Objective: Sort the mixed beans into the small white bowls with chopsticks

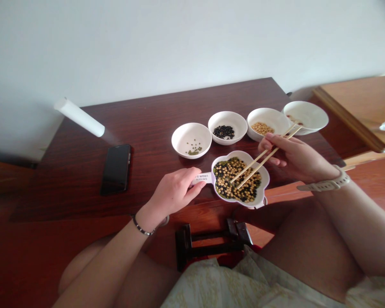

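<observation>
My left hand (176, 190) is closed around the labelled handle of a white flower-shaped dish (265, 176) at the table's front edge. Mixed beans (232, 179), yellow, black and green, cover the dish's bottom. With its fingers wrapped round a pair of chopsticks (259, 166), my right hand (291, 156) holds their tips down among the beans. Behind the dish stand white bowls: one with a few green beans (194, 150), one with black beans (223, 131), one with yellow soybeans (262, 128). The rightmost bowl (316, 115) has a few reddish-brown pieces, partly hidden by the chopsticks.
A black phone (116, 169) lies on the left of the dark wooden table (154, 111). Beyond it is a white cylinder (80, 116). A lighter wooden surface (365, 102) stands at the right, and a pale wall (167, 42) rises behind.
</observation>
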Demonstrator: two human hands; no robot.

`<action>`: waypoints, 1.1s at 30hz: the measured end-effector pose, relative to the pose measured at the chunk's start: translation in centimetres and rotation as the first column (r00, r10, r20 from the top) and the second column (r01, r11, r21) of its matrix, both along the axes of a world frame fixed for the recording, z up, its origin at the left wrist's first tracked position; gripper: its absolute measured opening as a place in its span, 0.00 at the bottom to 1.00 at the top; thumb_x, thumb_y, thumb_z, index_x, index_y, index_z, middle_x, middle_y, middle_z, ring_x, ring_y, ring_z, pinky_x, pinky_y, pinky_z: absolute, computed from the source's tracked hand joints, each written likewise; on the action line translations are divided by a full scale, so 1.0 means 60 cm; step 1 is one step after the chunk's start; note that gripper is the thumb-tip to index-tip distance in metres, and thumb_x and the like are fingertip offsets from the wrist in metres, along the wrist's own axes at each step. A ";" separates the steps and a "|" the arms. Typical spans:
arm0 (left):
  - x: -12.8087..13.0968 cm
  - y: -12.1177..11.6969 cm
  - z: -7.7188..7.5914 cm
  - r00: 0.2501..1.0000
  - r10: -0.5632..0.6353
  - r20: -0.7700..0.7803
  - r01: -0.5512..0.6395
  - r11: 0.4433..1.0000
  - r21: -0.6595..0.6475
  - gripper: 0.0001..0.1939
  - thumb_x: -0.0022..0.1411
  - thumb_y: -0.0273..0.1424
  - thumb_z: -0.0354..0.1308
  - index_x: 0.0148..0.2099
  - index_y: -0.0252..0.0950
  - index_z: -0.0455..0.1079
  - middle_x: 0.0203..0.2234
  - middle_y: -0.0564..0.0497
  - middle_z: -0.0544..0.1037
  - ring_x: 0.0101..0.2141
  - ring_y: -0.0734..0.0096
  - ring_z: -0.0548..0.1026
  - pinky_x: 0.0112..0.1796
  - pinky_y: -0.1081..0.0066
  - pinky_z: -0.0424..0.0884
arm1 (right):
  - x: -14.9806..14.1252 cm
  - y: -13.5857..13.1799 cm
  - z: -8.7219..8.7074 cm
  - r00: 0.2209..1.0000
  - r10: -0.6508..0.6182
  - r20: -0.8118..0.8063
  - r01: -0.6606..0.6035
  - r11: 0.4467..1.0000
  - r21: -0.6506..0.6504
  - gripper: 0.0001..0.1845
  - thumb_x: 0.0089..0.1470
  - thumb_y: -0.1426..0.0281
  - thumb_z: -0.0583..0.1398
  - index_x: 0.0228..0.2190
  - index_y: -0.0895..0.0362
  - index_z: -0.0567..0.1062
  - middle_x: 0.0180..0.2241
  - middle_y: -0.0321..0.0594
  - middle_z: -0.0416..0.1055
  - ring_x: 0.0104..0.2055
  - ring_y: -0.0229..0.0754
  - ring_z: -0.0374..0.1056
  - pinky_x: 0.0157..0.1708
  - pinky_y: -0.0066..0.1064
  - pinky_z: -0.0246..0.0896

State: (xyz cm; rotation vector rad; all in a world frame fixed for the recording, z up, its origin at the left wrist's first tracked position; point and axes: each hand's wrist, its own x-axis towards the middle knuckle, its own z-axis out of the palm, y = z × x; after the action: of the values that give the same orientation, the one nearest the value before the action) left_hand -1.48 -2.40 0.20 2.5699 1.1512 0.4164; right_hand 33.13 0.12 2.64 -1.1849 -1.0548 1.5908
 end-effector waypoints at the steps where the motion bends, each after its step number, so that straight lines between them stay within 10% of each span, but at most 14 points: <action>1: 0.000 0.000 0.000 1.000 0.000 0.003 0.000 1.000 -0.002 0.12 0.77 0.41 0.50 0.48 0.38 0.68 0.34 0.51 0.78 0.33 0.67 0.76 0.33 0.68 0.65 | -0.002 -0.001 0.000 1.000 0.018 0.000 -0.018 1.000 -0.017 0.18 0.67 0.59 0.62 0.29 0.57 0.73 0.28 0.38 0.63 0.21 0.31 0.50 0.14 0.27 0.41; 26: 0.002 -0.001 0.002 1.000 0.001 0.005 -0.001 1.000 -0.005 0.13 0.78 0.40 0.49 0.49 0.38 0.68 0.35 0.51 0.78 0.33 0.67 0.75 0.34 0.69 0.64 | 0.001 -0.013 -0.002 1.000 0.001 -0.021 -0.001 1.000 -0.017 0.19 0.67 0.59 0.62 0.28 0.58 0.71 0.26 0.37 0.62 0.21 0.30 0.50 0.15 0.26 0.40; 33: 0.002 -0.006 0.004 0.998 -0.001 0.070 0.001 1.000 0.001 0.14 0.78 0.41 0.48 0.48 0.38 0.70 0.33 0.51 0.78 0.31 0.68 0.75 0.33 0.71 0.63 | 0.023 -0.024 -0.003 0.996 -0.091 0.022 0.091 0.996 0.027 0.21 0.63 0.52 0.65 0.29 0.57 0.74 0.28 0.38 0.66 0.24 0.33 0.61 0.20 0.25 0.60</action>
State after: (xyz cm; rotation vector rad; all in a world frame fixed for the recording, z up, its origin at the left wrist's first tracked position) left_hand -1.34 -2.77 0.46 2.5352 1.1254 0.5020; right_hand 34.51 -1.32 2.45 -1.2198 -1.0186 1.4922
